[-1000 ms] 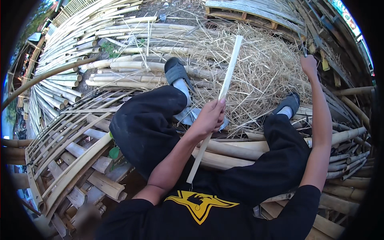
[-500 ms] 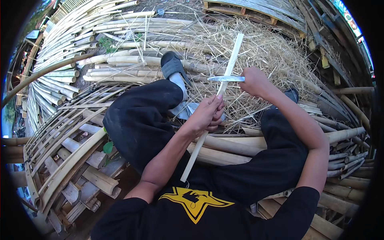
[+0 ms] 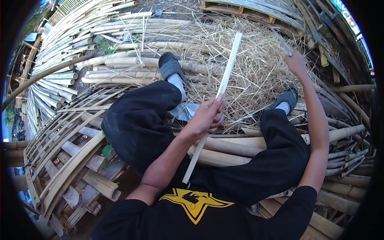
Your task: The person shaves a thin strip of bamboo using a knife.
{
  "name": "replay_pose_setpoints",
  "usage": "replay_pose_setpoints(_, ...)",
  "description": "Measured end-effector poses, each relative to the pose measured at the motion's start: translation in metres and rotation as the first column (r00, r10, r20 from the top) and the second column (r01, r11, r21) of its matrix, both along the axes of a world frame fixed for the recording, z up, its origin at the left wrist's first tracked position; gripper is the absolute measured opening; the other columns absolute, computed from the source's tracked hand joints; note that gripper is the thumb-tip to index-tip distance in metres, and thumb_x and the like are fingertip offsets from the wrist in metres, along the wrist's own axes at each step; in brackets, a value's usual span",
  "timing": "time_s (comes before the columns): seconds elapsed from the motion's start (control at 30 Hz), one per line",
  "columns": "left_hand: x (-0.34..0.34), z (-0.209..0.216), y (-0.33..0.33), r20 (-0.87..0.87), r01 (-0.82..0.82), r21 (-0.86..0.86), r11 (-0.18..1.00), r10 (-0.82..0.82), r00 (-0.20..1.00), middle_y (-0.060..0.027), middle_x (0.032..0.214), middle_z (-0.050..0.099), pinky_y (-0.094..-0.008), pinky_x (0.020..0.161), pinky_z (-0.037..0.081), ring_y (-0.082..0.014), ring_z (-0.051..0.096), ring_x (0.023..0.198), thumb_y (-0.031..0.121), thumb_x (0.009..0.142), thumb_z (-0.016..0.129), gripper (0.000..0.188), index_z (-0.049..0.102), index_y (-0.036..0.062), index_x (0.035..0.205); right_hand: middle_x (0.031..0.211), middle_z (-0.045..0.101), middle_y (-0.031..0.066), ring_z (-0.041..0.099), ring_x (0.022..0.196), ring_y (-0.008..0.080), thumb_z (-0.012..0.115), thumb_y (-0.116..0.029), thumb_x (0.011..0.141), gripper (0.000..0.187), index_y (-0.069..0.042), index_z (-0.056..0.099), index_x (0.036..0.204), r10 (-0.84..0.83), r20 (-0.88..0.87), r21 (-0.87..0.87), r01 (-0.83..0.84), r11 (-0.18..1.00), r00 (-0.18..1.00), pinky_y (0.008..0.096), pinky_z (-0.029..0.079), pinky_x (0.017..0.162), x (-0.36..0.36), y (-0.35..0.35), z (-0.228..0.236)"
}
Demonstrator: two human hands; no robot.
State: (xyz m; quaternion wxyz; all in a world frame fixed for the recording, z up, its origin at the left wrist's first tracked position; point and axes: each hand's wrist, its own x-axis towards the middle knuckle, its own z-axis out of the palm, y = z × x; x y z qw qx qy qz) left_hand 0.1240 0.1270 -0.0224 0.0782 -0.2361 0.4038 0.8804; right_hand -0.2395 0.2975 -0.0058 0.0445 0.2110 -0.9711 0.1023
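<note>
My left hand [image 3: 208, 116] is closed around a pale bamboo strip [image 3: 230, 70] near its middle. The strip slants from my waist up and to the right, its far end over a heap of shavings. Out to the right, my right hand [image 3: 297, 64] grips a knife [image 3: 282, 42], whose narrow blade points up and to the left, well apart from the strip. The knife's handle is mostly hidden in my fist.
Thin bamboo shavings [image 3: 256, 56] lie heaped between and beyond my feet. Bamboo poles [image 3: 132, 60] are stacked ahead and to the left. A wooden pallet [image 3: 260, 14] lies at the far right, and a slatted bamboo frame [image 3: 76, 160] stands at my left.
My right hand has swung the knife off the strip, outward to the right and farther away. My left hand keeps its hold, and the strip has barely moved.
</note>
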Motion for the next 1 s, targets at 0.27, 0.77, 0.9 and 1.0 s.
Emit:
replay_pose_setpoints(0.27, -0.004, -0.01, 0.007, 0.025, -0.002, -0.208, 0.978, 0.007, 1.0, 0.0073, 0.053, 0.028, -0.0195, 0.033, 0.016, -0.0018, 0.021, 0.038, 0.04, 0.099, 0.039, 0.035, 0.039, 0.0119, 0.079, 0.076, 0.062, 0.0249, 0.062, 0.073, 0.0405, 0.058, -0.023, 0.076, 0.028, 0.005, 0.062, 0.074, 0.45, 0.34, 0.13, -0.516, 0.847, 0.826, 0.0457, 0.05, 0.069, 0.155, -0.071, -0.005)
replay_pose_setpoints(0.77, 0.031, -0.009, 0.005, 0.081, 0.02, -0.304, 0.952, 0.005, 0.997, 0.0073, 0.054, 0.029, -0.0201, 0.033, 0.017, -0.0023, 0.022, 0.038, 0.034, 0.1, 0.037, 0.031, 0.04, 0.0115, 0.08, 0.08, 0.066, 0.0209, 0.066, 0.08, 0.0353, 0.054, -0.024, 0.074, 0.028, -0.002, 0.065, 0.087, 0.035, -0.239, 0.188, 0.011, 0.982, 0.97, 0.0429, 0.051, 0.07, -0.047, -0.016, 0.015)
replay_pose_setpoints(0.9, 0.011, -0.002, -0.008, 0.043, -0.054, -0.195, 0.979, 0.063, 0.997, 0.0071, 0.054, 0.027, -0.02, 0.033, 0.016, -0.0022, 0.021, 0.038, 0.035, 0.1, 0.038, 0.031, 0.039, 0.0115, 0.08, 0.094, 0.064, 0.0276, 0.062, 0.093, 0.04, 0.05, -0.033, 0.078, 0.042, 0.002, 0.065, 0.094, -0.328, -0.266, 0.045, 0.352, 0.935, 0.907, 0.0471, 0.048, 0.081, -0.107, 0.095, 0.076)
replay_pose_setpoints(1.0, 0.002, 0.0, -0.006, -0.039, -0.086, -0.096, 0.992, 0.082, 0.996, 0.0073, 0.053, 0.027, -0.0203, 0.033, 0.015, -0.0021, 0.02, 0.038, 0.036, 0.099, 0.04, 0.032, 0.039, 0.0112, 0.08, 0.08, 0.062, 0.0296, 0.062, 0.083, 0.0429, 0.054, -0.029, 0.076, 0.037, 0.007, 0.063, 0.077, -0.113, -0.129, -0.083, 0.103, 0.991, 0.985, 0.0471, 0.047, 0.074, -0.063, 0.045, 0.016)
